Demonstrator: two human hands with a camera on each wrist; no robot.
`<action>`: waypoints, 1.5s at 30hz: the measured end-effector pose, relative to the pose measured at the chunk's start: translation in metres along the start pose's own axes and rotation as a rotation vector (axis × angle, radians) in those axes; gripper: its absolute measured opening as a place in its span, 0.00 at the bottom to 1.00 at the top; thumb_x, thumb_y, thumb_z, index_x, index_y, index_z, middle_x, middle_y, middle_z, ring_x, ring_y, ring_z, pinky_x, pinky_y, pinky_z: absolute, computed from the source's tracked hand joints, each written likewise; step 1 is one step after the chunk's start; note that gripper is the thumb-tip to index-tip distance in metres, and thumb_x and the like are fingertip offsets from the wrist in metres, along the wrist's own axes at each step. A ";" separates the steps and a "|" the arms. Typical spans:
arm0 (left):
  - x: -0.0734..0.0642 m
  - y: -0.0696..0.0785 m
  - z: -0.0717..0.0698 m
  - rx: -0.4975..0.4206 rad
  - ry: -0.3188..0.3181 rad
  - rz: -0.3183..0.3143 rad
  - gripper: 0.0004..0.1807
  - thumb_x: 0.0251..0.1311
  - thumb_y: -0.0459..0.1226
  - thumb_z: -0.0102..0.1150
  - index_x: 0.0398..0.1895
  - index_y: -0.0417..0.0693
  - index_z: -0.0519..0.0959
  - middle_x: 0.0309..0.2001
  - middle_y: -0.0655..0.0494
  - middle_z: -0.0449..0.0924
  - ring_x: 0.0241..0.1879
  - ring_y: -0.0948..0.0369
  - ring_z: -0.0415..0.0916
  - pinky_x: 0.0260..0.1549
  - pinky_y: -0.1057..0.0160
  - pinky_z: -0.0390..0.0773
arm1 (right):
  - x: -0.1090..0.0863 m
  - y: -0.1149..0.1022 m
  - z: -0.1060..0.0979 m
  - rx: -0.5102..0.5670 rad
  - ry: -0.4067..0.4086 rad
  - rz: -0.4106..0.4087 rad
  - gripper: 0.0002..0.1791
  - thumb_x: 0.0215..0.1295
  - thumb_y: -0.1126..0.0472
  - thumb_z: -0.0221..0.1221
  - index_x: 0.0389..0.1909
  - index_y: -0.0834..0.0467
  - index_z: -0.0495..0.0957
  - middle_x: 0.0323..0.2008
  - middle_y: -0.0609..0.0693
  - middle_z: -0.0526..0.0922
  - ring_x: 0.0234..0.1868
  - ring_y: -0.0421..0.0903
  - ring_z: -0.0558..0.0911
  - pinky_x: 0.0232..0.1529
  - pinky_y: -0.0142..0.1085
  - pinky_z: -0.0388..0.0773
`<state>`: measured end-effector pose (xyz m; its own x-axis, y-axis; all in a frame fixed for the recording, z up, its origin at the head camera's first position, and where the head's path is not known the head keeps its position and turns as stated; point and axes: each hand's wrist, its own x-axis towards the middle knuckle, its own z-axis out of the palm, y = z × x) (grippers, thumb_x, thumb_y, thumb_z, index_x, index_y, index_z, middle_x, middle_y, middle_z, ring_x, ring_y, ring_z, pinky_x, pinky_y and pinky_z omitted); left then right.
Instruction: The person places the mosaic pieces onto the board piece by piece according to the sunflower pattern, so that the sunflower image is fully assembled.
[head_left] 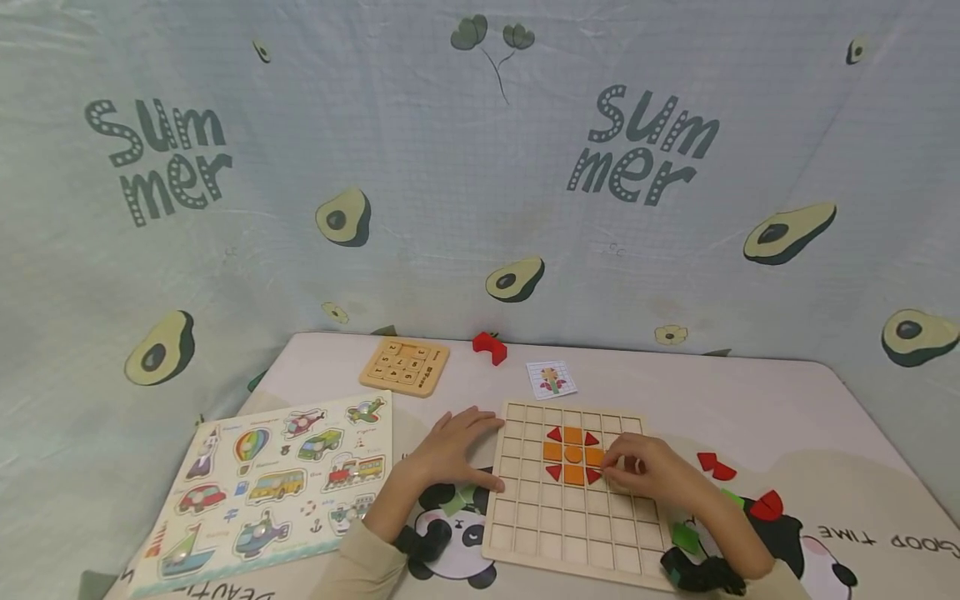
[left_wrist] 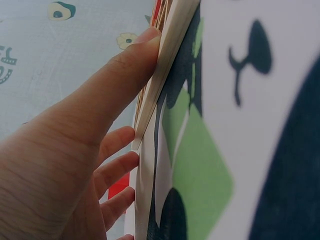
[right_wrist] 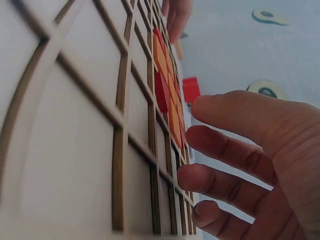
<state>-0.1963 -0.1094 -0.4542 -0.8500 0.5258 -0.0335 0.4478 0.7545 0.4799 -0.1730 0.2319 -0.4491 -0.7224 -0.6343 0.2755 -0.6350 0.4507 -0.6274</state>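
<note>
A wooden grid board (head_left: 540, 525) bears a cross of orange squares (head_left: 573, 435) around an orange round piece (head_left: 573, 454). Red pointed pieces (head_left: 553, 473) sit in the corners of the cross. My left hand (head_left: 453, 450) rests along the board's left edge, fingers spread; in the left wrist view the thumb (left_wrist: 127, 65) presses on the frame's side. Over the right of the cross is my right hand (head_left: 648, 471), its fingertips beside the lower right red piece. The right wrist view shows its fingers (right_wrist: 220, 145) loosely bent, with nothing seen between thumb and forefinger.
A picture card (head_left: 551, 380) lies behind the board, near red blocks (head_left: 491, 347) and a wooden number puzzle (head_left: 405, 367). A vehicle picture puzzle (head_left: 270, 492) is at left. Red pieces (head_left: 767, 505) and a green piece (head_left: 686, 537) lie by the right arm.
</note>
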 end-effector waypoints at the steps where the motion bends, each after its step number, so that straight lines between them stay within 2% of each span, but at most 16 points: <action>1: 0.000 0.000 0.000 -0.002 -0.001 0.001 0.48 0.43 0.59 0.73 0.69 0.53 0.68 0.70 0.53 0.64 0.74 0.48 0.52 0.72 0.40 0.46 | -0.003 0.001 -0.001 0.000 0.002 0.004 0.03 0.63 0.66 0.63 0.35 0.54 0.81 0.32 0.41 0.79 0.27 0.30 0.70 0.24 0.27 0.74; 8: 0.000 0.000 -0.001 -0.007 -0.004 0.000 0.48 0.43 0.59 0.73 0.69 0.54 0.68 0.70 0.54 0.64 0.74 0.49 0.52 0.72 0.40 0.45 | -0.021 0.006 -0.011 0.010 0.025 0.007 0.05 0.61 0.67 0.65 0.36 0.54 0.82 0.31 0.42 0.79 0.28 0.31 0.72 0.25 0.27 0.75; 14: 0.000 0.000 -0.001 0.002 -0.004 -0.009 0.48 0.43 0.60 0.72 0.69 0.55 0.68 0.70 0.55 0.64 0.74 0.50 0.51 0.73 0.41 0.45 | -0.030 0.008 -0.019 0.038 0.032 0.058 0.05 0.62 0.66 0.65 0.37 0.54 0.82 0.31 0.42 0.80 0.28 0.33 0.74 0.25 0.27 0.76; 23: 0.000 0.000 0.000 -0.012 -0.007 -0.011 0.48 0.42 0.60 0.73 0.69 0.56 0.68 0.70 0.55 0.64 0.74 0.50 0.51 0.73 0.40 0.45 | -0.045 0.015 -0.032 0.065 -0.003 0.050 0.06 0.62 0.71 0.62 0.37 0.59 0.82 0.33 0.46 0.82 0.31 0.34 0.77 0.28 0.30 0.79; 31: 0.001 0.000 0.001 -0.002 -0.006 -0.015 0.48 0.42 0.59 0.73 0.69 0.54 0.68 0.70 0.54 0.64 0.74 0.50 0.51 0.73 0.40 0.45 | -0.056 0.021 -0.046 0.086 -0.031 0.041 0.07 0.62 0.71 0.62 0.39 0.59 0.82 0.35 0.43 0.81 0.31 0.34 0.77 0.27 0.30 0.79; 38: 0.001 -0.001 0.001 -0.012 -0.008 -0.012 0.48 0.43 0.60 0.73 0.69 0.54 0.68 0.70 0.53 0.64 0.74 0.49 0.51 0.72 0.40 0.44 | -0.071 0.028 -0.060 0.168 -0.114 0.120 0.07 0.62 0.71 0.62 0.41 0.63 0.80 0.35 0.45 0.82 0.29 0.37 0.79 0.27 0.31 0.80; 45: -0.001 0.001 0.001 -0.006 -0.014 -0.016 0.48 0.43 0.59 0.73 0.69 0.54 0.68 0.70 0.54 0.64 0.74 0.50 0.50 0.73 0.40 0.44 | -0.083 0.029 -0.073 0.087 -0.117 0.216 0.07 0.61 0.68 0.64 0.40 0.62 0.80 0.35 0.44 0.82 0.32 0.33 0.77 0.29 0.30 0.80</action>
<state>-0.1951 -0.1092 -0.4545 -0.8527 0.5196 -0.0536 0.4329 0.7604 0.4841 -0.1515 0.3439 -0.4368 -0.7987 -0.6000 0.0455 -0.4402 0.5311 -0.7240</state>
